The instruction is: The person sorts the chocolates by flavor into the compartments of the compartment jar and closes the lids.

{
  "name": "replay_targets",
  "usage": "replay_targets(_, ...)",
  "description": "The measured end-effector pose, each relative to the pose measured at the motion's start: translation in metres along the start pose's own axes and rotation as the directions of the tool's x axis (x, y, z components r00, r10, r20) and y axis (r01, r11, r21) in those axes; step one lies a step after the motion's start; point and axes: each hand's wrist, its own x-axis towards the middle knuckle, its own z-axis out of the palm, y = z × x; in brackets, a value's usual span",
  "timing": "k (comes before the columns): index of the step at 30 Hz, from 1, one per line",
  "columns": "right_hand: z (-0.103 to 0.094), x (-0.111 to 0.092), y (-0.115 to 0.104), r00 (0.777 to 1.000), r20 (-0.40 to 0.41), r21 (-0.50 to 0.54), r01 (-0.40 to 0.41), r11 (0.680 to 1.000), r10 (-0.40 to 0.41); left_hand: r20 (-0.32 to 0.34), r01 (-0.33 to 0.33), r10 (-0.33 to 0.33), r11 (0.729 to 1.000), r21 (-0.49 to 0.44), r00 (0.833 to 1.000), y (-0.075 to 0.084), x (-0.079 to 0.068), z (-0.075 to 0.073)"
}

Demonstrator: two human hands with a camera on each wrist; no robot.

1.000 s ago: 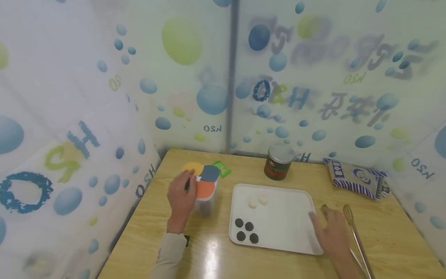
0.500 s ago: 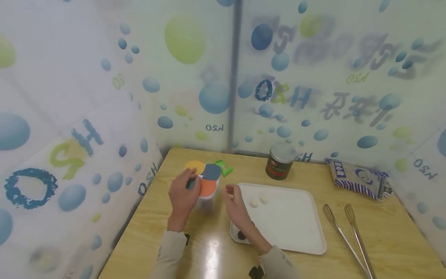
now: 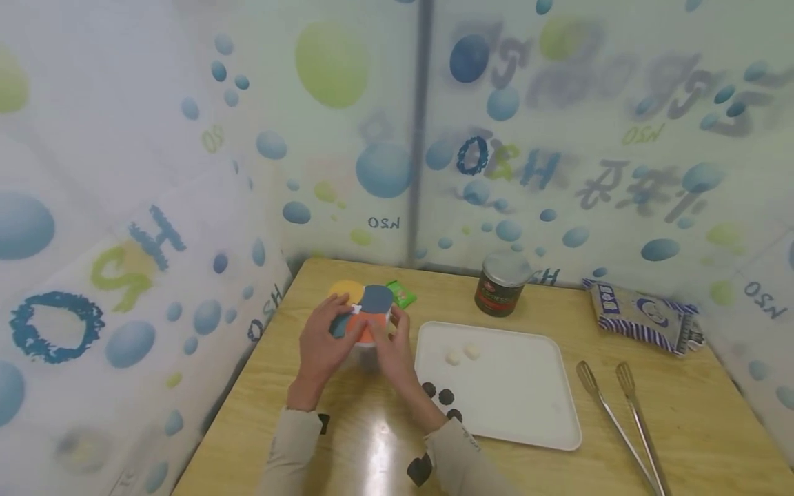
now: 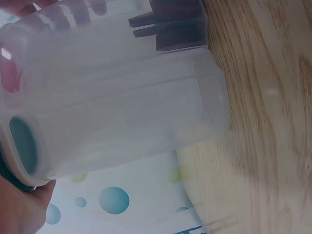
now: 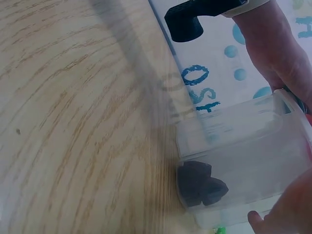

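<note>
A translucent plastic storage container point(image 4: 122, 107) stands on the table, under a lid point(image 3: 375, 299) with yellow, blue, orange and teal sections. My left hand point(image 3: 319, 348) grips the lid's left side, its fingers curled over the edge. On the right side my right hand point(image 3: 397, 355) holds the lid, thumb on the orange section and fingers bent round the far edge. Through the container's wall, dark pieces point(image 5: 195, 183) show at the bottom of one compartment. To the right, a white tray point(image 3: 521, 386) carries two pale round pieces point(image 3: 462, 354) and several dark scalloped ones point(image 3: 446, 396).
Behind the container lies a small green packet point(image 3: 401, 294). A dark tin point(image 3: 498, 289) with a silver top stands at the back. A striped bag point(image 3: 642, 317) lies at the back right, and long metal tongs point(image 3: 639, 420) lie right of the tray. Patterned walls enclose the table point(image 3: 248, 427).
My right hand has travelled left from beside the tongs, across the tray, to the container and now holds its lid. My left hand has stayed at the lid.
</note>
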Motion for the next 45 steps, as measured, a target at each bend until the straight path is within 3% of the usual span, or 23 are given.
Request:
replay_targets(12,0.006,-0.006,0.001,0.999,0.0,0.003,-0.043,0.999,0.043,0.087,0.084,-0.084,0.996,-0.007,0.993,0.004,-0.003,-0.008)
replay_targets(19,0.014,-0.005,-0.003,0.999,-0.007,0.12,-0.045,0.992,0.046,0.096,0.123,-0.119,0.992,-0.04,0.988,0.006,0.003,-0.01)
replay_targets(24,0.013,-0.003,-0.002,0.998,-0.016,0.125,-0.054,0.991,0.057,0.104,0.143,-0.137,0.988,-0.051,0.985,0.005,0.002,-0.01)
replay_targets(30,0.007,0.004,-0.013,0.997,0.011,0.067,-0.072,0.995,0.072,0.038,0.105,-0.105,0.994,-0.006,0.994,0.001,-0.001,-0.011)
replay_targets(35,-0.004,0.039,-0.029,0.995,0.023,-0.013,-0.099,0.995,0.099,-0.01,0.04,-0.04,0.999,0.009,0.999,0.0,0.002,-0.008)
replay_targets(37,-0.004,0.058,-0.024,0.994,0.058,-0.047,-0.089,0.995,0.091,-0.028,0.01,-0.01,1.0,0.003,1.0,-0.001,0.002,-0.007)
replay_targets(40,-0.002,0.071,-0.016,0.991,0.084,-0.121,-0.09,0.989,0.1,-0.044,-0.031,0.031,0.999,0.015,0.999,-0.003,0.001,-0.003)
replay_targets(43,-0.003,0.066,-0.003,0.994,0.064,-0.135,-0.082,0.987,0.091,-0.028,-0.042,0.043,0.999,0.004,0.999,-0.005,0.001,-0.001)
replay_targets(45,-0.005,0.059,0.002,0.997,0.043,-0.095,-0.064,0.993,0.068,0.002,-0.009,0.009,0.999,-0.052,1.0,-0.007,0.002,-0.002)
